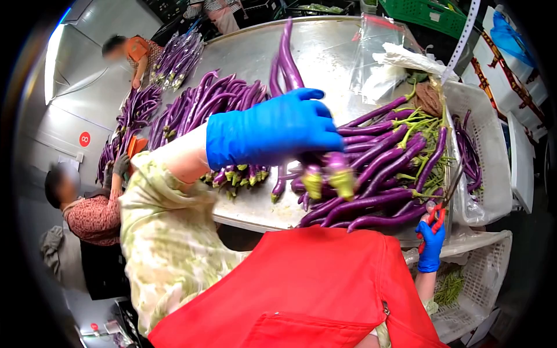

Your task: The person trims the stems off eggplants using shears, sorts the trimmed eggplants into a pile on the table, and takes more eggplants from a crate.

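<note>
"Where are the held eggplants (pixel 290 64)?"
"Above the table (pixel 331 52), stems short, the left hand (pixel 278 127) with fingers closed around them."
"What's left?"
"The long-stemmed pile (pixel 383 168) looks untrimmed; the short-stemmed row (pixel 214 104) looks done. Right hand's (pixel 430 240) fingers grip scissors (pixel 439 216)."

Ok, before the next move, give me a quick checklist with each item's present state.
1. Left hand gripping the held eggplants: ok, fingers closed around them, green caps hanging below.
2. Right hand holding the scissors: ok, by the red handles.
3. Scissor blades shut: cannot tell, too small in this view.
4. Left hand away from the scissors: ok, well apart.
5. Stems on the pile at right trimmed short: not ok, several are long.
6. Co-worker in the red patterned top away from the scissors: ok, at far left.
</note>
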Demonstrator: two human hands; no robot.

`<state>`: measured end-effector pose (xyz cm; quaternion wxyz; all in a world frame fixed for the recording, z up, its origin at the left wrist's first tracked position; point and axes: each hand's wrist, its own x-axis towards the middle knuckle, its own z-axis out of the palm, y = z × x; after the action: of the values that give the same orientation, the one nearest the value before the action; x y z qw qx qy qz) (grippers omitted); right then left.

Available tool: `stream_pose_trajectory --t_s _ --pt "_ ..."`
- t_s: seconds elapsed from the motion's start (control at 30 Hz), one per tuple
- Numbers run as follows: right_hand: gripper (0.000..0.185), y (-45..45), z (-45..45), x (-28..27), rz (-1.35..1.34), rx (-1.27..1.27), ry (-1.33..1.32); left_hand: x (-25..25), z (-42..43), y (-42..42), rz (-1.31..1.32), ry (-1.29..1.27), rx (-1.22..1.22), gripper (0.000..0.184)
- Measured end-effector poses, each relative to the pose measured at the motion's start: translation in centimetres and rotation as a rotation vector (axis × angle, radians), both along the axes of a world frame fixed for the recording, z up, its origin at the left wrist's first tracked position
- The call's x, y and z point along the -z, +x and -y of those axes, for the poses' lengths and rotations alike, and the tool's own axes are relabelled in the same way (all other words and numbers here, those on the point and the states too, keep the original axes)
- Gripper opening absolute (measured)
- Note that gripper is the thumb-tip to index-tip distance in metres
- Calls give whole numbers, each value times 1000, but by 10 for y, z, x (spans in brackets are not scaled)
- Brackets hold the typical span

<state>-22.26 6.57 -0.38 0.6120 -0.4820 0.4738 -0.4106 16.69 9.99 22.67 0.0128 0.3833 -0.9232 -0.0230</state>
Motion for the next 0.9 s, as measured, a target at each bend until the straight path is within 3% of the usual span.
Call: stream_pose_trajectory --t_s 0.07,0.13,0.23,0.37,0.5,0.57,0.6,0.7,0.73,0.8,0.87,0.9 --pt "46 6 -2 1 33 7 19 18 -13 37 284 -10 16 35" --pt "48 12 -2 6 57 7 33 45 -35 97 408 23 57 35" --pt "56 22 -3 9 43 -18 46 72 -82 178 645 280 -46 45" --pt "56 25 -4 21 72 17 34 92 -118 214 499 455 -452 59" --pt "66 27 -3 9 115 101 58 85 -92 213 -72 779 -683 56" --pt "69 21 -3 11 120 155 43 82 -82 197 -418 877 -1068 47" --pt "69 15 -1 14 147 155 36 77 -73 185 -444 803 -1163 43" --pt "63 8 0 11 178 204 27 88 -28 140 -695 488 -986 40" --pt "62 5 1 14 163 229 47 78 -11 93 -840 496 -944 40" --pt "58 7 3 12 158 262 63 89 20 35 -879 564 -844 45" --pt "57 8 1 13 204 265 96 119 50 -14 -788 582 -750 59" --pt "57 8 0 14 226 268 110 142 64 -34 -889 704 -683 65"
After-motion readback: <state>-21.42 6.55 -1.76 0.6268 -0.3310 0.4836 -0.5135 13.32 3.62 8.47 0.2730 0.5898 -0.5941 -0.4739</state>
